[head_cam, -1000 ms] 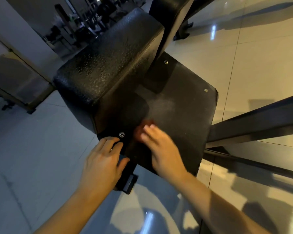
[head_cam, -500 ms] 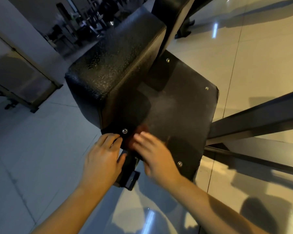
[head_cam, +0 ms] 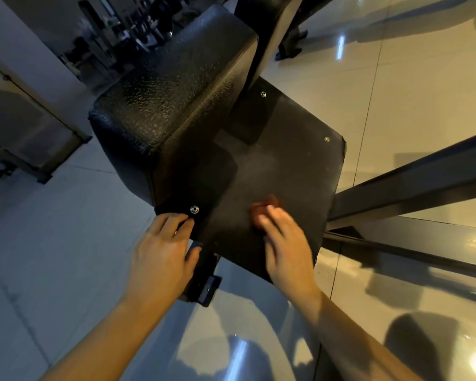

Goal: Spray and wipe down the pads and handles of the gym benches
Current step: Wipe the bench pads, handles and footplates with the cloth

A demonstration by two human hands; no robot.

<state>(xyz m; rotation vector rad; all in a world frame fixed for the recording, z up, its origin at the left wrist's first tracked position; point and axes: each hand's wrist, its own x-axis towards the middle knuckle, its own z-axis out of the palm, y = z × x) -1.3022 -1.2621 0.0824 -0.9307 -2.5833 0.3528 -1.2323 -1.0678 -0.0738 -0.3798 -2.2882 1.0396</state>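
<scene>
Bench pad [head_cam: 176, 100], thick and pebbled black, rises at the left of the rig. A flat black panel [head_cam: 286, 166] meets its lower edge and spreads to the right above the glossy tiled floor [head_cam: 423, 92]. The person's left hand [head_cam: 162, 257] grips the near corner of that panel, fingers curled over the edge just below a metal stud [head_cam: 194, 209], with the thumb against the underside. To the right a small reddish-brown cloth [head_cam: 264, 207] lies bunched on the panel. The right hand [head_cam: 286, 243] presses on it with fingers stretched fairly flat and blurred, as if mid-stroke. Farther right a dark steel beam [head_cam: 410, 185] of the frame slants away. To my eye the trouble would come from that cloth: it is pinned only under the fingertips, so a quick sweep could leave it behind or carry it off the panel's right edge. Knuckles could also catch on a stud or a ragged corner. No spray bottle shows anywhere I can see.
</scene>
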